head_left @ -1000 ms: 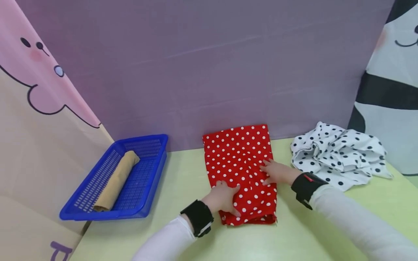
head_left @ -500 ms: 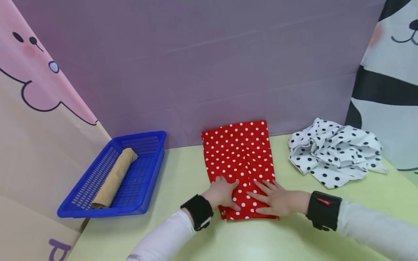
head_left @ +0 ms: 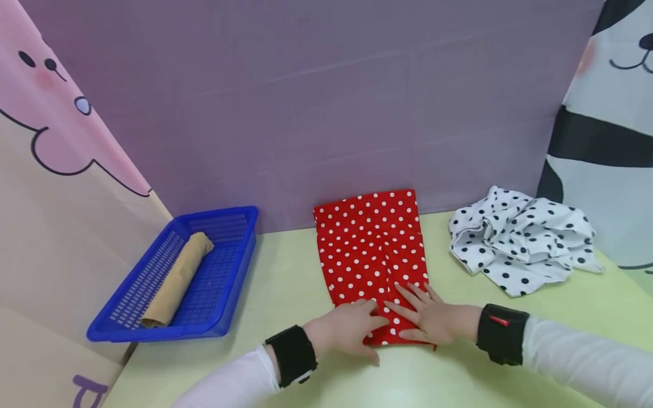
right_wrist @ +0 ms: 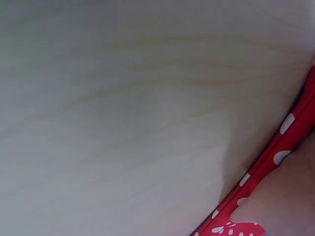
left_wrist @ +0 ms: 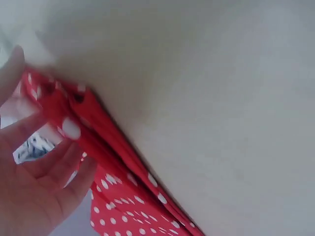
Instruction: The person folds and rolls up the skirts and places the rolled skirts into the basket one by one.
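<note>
A red cloth with white dots (head_left: 369, 243), folded into a long rectangle, lies in the middle of the table with its far end at the purple backdrop. My left hand (head_left: 347, 330) is at its near left corner, fingers over the near edge and thumb apart. In the left wrist view these fingers (left_wrist: 69, 172) are loosely bent beside the layered fold of the cloth (left_wrist: 123, 162), not closed round it. My right hand (head_left: 431, 316) rests spread on the near right part, fingers straight. The right wrist view shows only part of that hand (right_wrist: 285, 196) along the red edge.
On the left stands a blue plastic basket (head_left: 240, 277) holding a tan rolled cloth (head_left: 178, 277). A crumpled white cloth with black dots (head_left: 525, 238) lies at the back right. Printed fabric hangs at the sides and a purple backdrop (head_left: 306, 113) behind the pale green table (head_left: 285, 272).
My right hand has come from the cloth's right side down to its near end and spread flat. My left hand has slid toward the near left corner. The cloth stays in place.
</note>
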### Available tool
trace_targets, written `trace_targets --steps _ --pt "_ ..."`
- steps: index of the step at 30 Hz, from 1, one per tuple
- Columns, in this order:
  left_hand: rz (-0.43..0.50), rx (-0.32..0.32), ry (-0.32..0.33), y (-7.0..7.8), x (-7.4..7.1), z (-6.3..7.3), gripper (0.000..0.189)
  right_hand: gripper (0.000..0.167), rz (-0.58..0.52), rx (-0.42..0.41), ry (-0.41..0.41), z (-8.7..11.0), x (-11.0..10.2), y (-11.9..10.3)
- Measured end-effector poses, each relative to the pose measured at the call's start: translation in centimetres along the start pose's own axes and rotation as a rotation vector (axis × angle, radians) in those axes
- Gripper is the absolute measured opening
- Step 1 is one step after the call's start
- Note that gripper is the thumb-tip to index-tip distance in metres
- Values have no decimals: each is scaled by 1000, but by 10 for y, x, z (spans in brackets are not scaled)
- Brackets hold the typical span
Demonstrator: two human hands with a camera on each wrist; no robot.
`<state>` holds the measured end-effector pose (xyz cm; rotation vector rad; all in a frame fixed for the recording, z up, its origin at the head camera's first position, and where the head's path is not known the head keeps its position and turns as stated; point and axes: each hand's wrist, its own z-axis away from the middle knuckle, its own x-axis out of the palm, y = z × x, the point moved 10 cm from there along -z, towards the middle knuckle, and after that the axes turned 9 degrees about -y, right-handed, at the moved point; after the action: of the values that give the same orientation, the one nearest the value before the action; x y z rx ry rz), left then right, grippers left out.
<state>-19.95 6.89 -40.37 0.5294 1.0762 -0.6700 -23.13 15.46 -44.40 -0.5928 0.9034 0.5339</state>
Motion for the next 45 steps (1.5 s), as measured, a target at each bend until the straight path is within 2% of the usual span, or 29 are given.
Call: trace_targets --steps 4,9,11,15,17,23,28,32,35,37,39,41,43,45 --pt "-72 15 -1 8 1 1 61 73 51 16 27 4 -5 -5" --pt "-133 16 23 11 0 -3 49 59 283 -69 232 22 -18 -34" --pt "-139 15 31 11 -1 -4 48 51 383 -97 290 29 -22 -46" --pt "-125 1 35 10 -1 -5 47 44 500 -145 291 36 -23 -63" --pt "-123 -6 43 10 -1 -6 45 44 520 -152 281 38 -23 -67" --pt "-129 -56 67 9 -3 -9 39 42 457 -143 269 33 -22 -70" --pt "-115 -84 85 6 -6 -10 30 37 480 -116 339 29 -22 -73" --pt "16 -121 124 -6 -9 -7 22 39 498 -98 374 28 -25 -72" --pt "136 -147 166 -18 -9 -4 18 42 411 -103 362 27 -30 -65" --pt "205 -159 181 -25 -8 -2 17 46 314 -113 341 27 -33 -58" --pt "247 -171 168 -32 -5 -2 17 51 210 -131 322 29 -35 -51" --pt "272 -183 133 -36 -3 -4 15 49 149 -145 316 30 -36 -46" --pt "280 -196 81 -40 0 -7 14 43 131 -155 329 32 -36 -43" --pt "272 -206 35 -43 2 -10 15 36 196 -165 368 35 -36 -43"
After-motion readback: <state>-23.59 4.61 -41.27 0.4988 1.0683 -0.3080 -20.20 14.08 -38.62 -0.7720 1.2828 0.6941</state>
